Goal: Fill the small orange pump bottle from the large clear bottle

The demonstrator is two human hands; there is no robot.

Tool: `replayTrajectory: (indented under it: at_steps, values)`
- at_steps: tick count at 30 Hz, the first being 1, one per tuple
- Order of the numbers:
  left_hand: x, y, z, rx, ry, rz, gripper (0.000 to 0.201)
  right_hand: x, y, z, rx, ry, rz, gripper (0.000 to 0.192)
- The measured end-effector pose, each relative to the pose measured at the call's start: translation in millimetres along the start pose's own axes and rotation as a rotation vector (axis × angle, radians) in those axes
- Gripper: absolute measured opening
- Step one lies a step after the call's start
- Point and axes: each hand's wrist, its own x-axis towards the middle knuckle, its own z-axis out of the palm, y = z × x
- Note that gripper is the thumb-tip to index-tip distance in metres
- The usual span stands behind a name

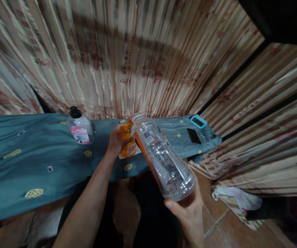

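Observation:
My right hand (pixel 186 206) grips a large clear plastic bottle (pixel 164 162) with an orange-edged label by its base. The bottle is tilted, its neck pointing up and to the left. My left hand (pixel 116 141) is wrapped around an orange bottle (pixel 127 148) that stands on the cloth-covered surface. The clear bottle's mouth is close over the top of the orange one; whether they touch is hidden. No liquid shows plainly in the clear bottle. Something pale and flat lies under the orange bottle.
A clear pump bottle (pixel 79 129) with a black top and pink label stands at the left on the teal cloth (pixel 60 162). To the right lie a black phone (pixel 194 136) and a blue-framed device (pixel 198 121). Patterned curtains (pixel 127 69) hang behind. A white bag (pixel 241 198) rests low at the right.

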Motion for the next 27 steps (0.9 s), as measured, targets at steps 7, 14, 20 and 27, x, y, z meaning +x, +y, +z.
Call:
replayTrajectory:
  at_steps: [7,14,20,27]
  values:
    - [-2.0,5.1,0.3,-0.024,-0.006,-0.022,0.059,0.3,0.5,-0.3,-0.036,-0.006,-0.003,0.095]
    - [-2.7,4.5,-0.1,-0.003,-0.003,-0.017,0.059,-3.3,4.3,-7.4,-0.072,-0.06,0.039,0.105]
    - [-2.9,4.4,-0.3,0.01,-0.01,0.012,0.057,-3.2,4.7,-6.1,-0.099,0.025,0.027,0.102]
    - [-1.8,3.8,0.0,0.016,-0.01,0.0,0.056,0.3,4.8,-7.6,-0.044,-0.012,0.044,0.101]
